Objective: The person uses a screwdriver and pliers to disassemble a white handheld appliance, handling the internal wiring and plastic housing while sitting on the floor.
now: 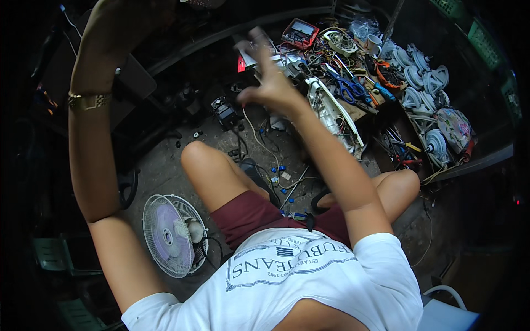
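Observation:
My left hand (124,25) is raised high at the upper left, with a gold-coloured watch (89,101) on its wrist. Its fingers fade into the dark at the top edge, so their pose and anything in them are hidden. My right hand (270,85) is lifted in front of me with nothing in it. Its fingers are stretched apart and slightly blurred. Behind it lies the cluttered worktop, where a red-cased meter (300,33), blue-handled scissors (353,88) and a long white plastic housing (331,117) show. Neither hand visibly touches any of these.
A caged fan (174,234) stands on the floor at my left. Ahead of my knees are a small dark motor (224,112), loose cable and blue bits (282,167). Several whitish fan parts (435,80) and a tool box (400,144) fill the right side.

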`<state>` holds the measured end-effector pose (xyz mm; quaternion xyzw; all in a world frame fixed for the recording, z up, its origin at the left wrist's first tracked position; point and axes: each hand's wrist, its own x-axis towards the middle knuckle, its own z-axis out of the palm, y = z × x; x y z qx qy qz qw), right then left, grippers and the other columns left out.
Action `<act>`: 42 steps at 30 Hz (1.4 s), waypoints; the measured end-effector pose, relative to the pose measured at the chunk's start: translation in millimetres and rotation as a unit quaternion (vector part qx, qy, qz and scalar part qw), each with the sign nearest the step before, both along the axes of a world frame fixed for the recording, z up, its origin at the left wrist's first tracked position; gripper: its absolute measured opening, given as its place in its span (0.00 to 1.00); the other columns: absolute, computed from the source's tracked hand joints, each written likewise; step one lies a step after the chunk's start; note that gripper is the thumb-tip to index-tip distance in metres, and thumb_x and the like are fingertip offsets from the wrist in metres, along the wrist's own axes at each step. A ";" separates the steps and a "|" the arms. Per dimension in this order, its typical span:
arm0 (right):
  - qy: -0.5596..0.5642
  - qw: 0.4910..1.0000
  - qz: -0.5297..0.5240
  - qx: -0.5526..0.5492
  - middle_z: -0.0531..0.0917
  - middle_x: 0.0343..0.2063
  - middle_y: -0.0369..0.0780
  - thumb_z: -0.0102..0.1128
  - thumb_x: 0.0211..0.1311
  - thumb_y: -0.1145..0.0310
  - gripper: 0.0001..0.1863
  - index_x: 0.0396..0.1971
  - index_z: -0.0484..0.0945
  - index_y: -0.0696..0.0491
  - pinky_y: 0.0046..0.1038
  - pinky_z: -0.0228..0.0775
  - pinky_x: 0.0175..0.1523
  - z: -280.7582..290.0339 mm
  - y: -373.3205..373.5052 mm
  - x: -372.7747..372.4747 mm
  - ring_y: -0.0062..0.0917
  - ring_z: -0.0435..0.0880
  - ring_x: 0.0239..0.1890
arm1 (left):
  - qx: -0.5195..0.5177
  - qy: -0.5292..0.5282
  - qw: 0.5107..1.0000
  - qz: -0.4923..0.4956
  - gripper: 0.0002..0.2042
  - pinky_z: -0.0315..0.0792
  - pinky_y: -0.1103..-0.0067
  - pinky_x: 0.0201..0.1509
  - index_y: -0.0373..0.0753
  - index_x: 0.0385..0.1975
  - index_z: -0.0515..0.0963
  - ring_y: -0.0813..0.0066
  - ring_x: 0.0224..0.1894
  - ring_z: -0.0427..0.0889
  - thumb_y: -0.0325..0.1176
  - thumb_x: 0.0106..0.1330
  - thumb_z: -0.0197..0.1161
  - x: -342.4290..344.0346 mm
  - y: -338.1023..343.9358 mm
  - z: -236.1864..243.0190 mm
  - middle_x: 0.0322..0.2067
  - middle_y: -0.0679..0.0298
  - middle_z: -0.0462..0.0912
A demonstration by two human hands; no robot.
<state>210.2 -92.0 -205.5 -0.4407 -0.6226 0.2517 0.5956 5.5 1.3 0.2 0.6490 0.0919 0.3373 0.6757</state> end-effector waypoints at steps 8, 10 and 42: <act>-0.017 0.992 0.009 -0.123 0.74 0.53 0.54 0.74 0.42 0.60 0.51 0.65 0.52 0.57 0.35 0.65 0.57 -163.8 -46.1 -123.5 0.44 0.75 0.54 | -0.009 -0.235 0.970 0.064 0.17 0.71 0.47 0.51 0.40 0.38 0.71 0.53 0.45 0.77 0.44 0.76 0.38 31.9 27.1 4.7 0.41 0.52 0.76; -0.067 0.962 0.100 -0.244 0.80 0.42 0.49 0.68 0.51 0.65 0.36 0.59 0.61 0.58 0.28 0.70 0.46 -182.9 -64.9 -119.6 0.35 0.81 0.43 | -0.130 -0.275 0.943 0.136 0.13 0.71 0.56 0.54 0.37 0.44 0.70 0.56 0.49 0.76 0.39 0.74 0.44 31.0 44.4 8.7 0.44 0.49 0.76; 0.012 0.990 -0.133 -0.041 0.61 0.62 0.53 0.64 0.45 0.35 0.58 0.65 0.50 0.60 0.38 0.53 0.67 -50.9 -69.3 25.2 0.42 0.61 0.64 | -0.245 -0.109 0.942 0.201 0.05 0.71 0.80 0.23 0.42 0.32 0.65 0.81 0.19 0.70 0.29 0.67 0.55 91.2 -39.2 -272.2 0.25 0.66 0.74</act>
